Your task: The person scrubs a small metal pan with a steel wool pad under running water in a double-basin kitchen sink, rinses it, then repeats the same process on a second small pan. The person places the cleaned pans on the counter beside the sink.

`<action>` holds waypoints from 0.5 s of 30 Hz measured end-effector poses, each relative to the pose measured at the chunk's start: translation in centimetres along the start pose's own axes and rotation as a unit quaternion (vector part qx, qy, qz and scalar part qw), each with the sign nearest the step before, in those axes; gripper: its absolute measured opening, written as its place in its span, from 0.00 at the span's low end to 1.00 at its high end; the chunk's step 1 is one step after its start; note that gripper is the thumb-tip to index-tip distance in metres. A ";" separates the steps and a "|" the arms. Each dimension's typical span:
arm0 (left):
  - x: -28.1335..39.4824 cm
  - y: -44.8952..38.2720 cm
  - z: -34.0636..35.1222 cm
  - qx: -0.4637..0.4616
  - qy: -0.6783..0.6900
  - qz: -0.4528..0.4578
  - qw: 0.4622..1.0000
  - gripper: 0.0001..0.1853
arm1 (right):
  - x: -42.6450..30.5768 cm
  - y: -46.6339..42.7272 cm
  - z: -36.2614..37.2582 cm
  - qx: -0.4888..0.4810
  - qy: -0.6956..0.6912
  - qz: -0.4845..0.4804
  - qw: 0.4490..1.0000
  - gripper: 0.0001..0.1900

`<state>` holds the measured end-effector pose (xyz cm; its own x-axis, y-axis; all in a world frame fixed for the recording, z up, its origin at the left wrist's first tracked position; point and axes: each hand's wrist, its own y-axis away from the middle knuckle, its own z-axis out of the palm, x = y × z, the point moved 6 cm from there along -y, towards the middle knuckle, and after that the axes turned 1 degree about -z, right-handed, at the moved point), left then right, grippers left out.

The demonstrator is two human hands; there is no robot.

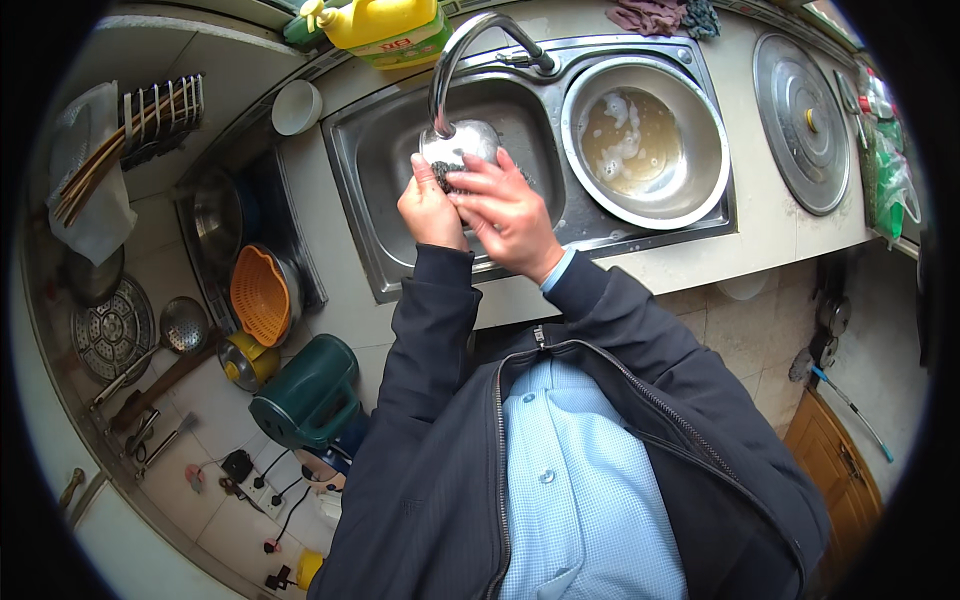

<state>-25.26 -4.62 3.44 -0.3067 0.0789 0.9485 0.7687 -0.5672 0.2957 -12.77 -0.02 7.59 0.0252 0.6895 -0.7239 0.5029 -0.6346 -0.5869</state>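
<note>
A shiny rounded metal vessel [474, 136], perhaps a small bowl, is directly below the spout of the chrome faucet [480, 30], over the left sink basin [382, 150]. My left hand [433, 208] grips its near left side, thumb raised along it. Across its near side lie the fingers of my right hand [510, 214], slightly blurred. Between the hands shows dark, rough material [442, 172] resembling a steel wool scourer; my fingers partly cover it, so which hand holds it is unclear. The vessel's underside is hidden.
Right of the faucet, a large metal basin [645, 142] holds cloudy, foamy water. A yellow jug [390, 30] and a white bowl [297, 107] stand behind and left. A round metal lid [801, 124] lies right. Leftward are an orange colander [259, 294] and a green kettle [307, 394].
</note>
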 end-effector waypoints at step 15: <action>-0.6 1.5 -2.0 -0.071 -0.212 0.017 0.975 0.29 | 5.7 0.8 -0.1 0.010 -0.100 0.179 0.979 0.09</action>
<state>-25.05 -7.12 3.05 0.0008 0.3727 0.9280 0.6805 -0.6802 0.2726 -12.09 3.47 3.02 0.0260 0.3397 -0.9402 0.4761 -0.8312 -0.2871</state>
